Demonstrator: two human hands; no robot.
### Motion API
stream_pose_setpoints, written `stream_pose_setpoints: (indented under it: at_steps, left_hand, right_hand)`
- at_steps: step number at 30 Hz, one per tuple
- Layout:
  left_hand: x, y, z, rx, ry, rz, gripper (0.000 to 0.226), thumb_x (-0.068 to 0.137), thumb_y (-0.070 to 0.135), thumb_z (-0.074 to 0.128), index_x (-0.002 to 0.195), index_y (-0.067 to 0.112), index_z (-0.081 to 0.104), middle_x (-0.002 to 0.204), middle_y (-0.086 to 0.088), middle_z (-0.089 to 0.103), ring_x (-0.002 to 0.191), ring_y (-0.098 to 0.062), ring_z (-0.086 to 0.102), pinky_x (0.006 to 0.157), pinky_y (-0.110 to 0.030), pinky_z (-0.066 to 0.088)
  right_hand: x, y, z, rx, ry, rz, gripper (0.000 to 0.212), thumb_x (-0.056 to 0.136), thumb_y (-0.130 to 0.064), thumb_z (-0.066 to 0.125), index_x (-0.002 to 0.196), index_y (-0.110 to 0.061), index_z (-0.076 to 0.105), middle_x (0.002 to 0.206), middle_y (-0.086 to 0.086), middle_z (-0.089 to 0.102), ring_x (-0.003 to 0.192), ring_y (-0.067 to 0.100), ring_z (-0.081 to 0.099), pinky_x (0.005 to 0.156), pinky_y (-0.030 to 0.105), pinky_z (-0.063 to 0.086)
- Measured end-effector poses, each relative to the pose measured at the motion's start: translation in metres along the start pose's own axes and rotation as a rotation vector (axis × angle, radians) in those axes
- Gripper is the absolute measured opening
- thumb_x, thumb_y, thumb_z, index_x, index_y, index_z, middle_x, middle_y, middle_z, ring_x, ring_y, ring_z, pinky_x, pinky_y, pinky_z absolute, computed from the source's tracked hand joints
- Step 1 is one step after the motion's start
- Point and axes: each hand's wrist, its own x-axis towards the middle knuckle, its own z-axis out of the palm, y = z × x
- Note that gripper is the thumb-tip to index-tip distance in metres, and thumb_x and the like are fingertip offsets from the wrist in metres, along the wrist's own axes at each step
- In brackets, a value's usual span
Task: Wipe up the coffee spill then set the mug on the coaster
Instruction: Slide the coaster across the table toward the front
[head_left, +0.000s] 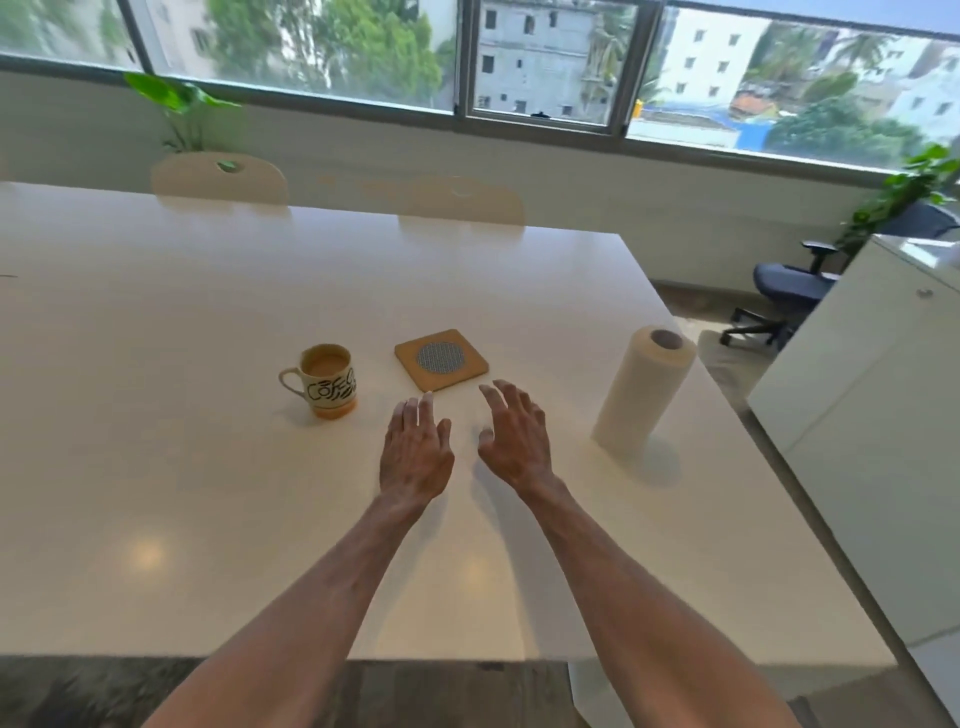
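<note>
A cream mug (327, 383) with black lettering and an orange base stands on the white table (182, 322), filled with milky coffee, its handle pointing left. A square cork coaster (441, 359) with a grey round centre lies to the right of the mug, apart from it. An upright paper towel roll (641, 395) stands near the table's right edge. My left hand (415, 452) hovers just in front of the coaster with its fingers straight and empty. Beside it, my right hand (514, 436) is spread, empty, between the coaster and the roll. I cannot make out a spill on the tabletop.
Two pale chair backs (221, 179) stand at the table's far side. A white cabinet (857, 405) is close to the right edge, with a dark office chair (784, 293) behind it. Leafy plants sit under the window.
</note>
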Motion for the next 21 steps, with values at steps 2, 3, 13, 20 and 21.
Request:
stream_pose_setpoints:
  at_steps: [2,3,13,20,21]
  left_hand:
    - [0.013,-0.003,0.001,-0.031,0.009,-0.042,0.060,0.116,0.036,0.038,0.169,0.011,0.025,0.173,-0.013,0.032,0.164,-0.030,0.023,0.134,-0.047,0.024]
    - [0.019,-0.005,0.002,-0.041,0.012,-0.054,0.060,0.115,0.035,0.039,0.169,0.011,0.025,0.174,-0.013,0.031,0.163,-0.029,0.023,0.133,-0.048,0.026]
    - [0.078,-0.011,0.012,-0.010,0.046,-0.118,0.065,0.115,0.034,0.043,0.170,0.006,0.023,0.175,-0.013,0.030,0.163,-0.029,0.024,0.132,-0.046,0.027]
    - [0.119,-0.008,0.021,0.001,0.006,-0.166,0.070,0.116,0.037,0.041,0.171,0.003,0.015,0.177,-0.016,0.024,0.166,-0.030,0.016,0.134,-0.045,0.019]
    - [0.122,-0.009,0.023,-0.004,-0.003,-0.183,0.071,0.116,0.037,0.041,0.171,0.002,0.014,0.177,-0.017,0.023,0.166,-0.030,0.016,0.135,-0.045,0.019]
  right_hand:
    - [0.018,0.003,0.005,0.009,-0.015,-0.025,0.069,0.100,-0.014,0.060,0.165,-0.019,0.039,0.173,0.002,0.034,0.160,0.023,0.032,0.130,0.044,0.026]
    - [0.026,0.004,0.007,0.019,-0.019,-0.032,0.068,0.100,-0.014,0.060,0.165,-0.019,0.039,0.172,0.002,0.034,0.159,0.023,0.032,0.130,0.044,0.026]
    - [0.096,0.010,0.027,0.093,-0.053,-0.125,0.069,0.099,-0.010,0.060,0.164,-0.019,0.041,0.171,0.001,0.036,0.159,0.022,0.033,0.129,0.045,0.027]
    - [0.137,0.020,0.030,0.144,-0.036,-0.065,0.063,0.099,-0.010,0.059,0.161,-0.018,0.046,0.165,0.000,0.044,0.154,0.021,0.039,0.126,0.041,0.031]
    - [0.143,0.022,0.030,0.149,-0.037,-0.049,0.063,0.099,-0.010,0.058,0.160,-0.017,0.046,0.164,0.001,0.045,0.153,0.022,0.040,0.125,0.041,0.032]
